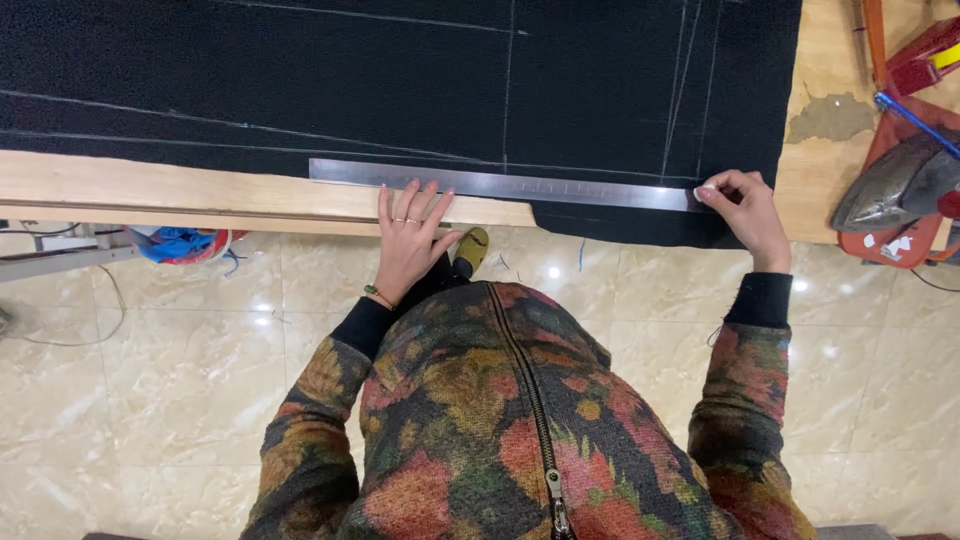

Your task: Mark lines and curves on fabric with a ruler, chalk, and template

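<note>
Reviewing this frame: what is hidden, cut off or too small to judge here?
- Head view: whatever the right hand pinches at the ruler end; its fingertips cover it.
- Ruler markings: too small and glared.
- Black fabric: cut off by the top edge.
- Iron: cut off by the right edge.
- Left hand palm: faces down.

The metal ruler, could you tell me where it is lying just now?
The metal ruler lies along the black fabric's near edge, left hand pressing its middle, right hand at its right end.

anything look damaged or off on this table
Yes: the wooden table has a chipped, worn patch right of the black fabric, beside the iron. The metal ruler lies flat.
</note>
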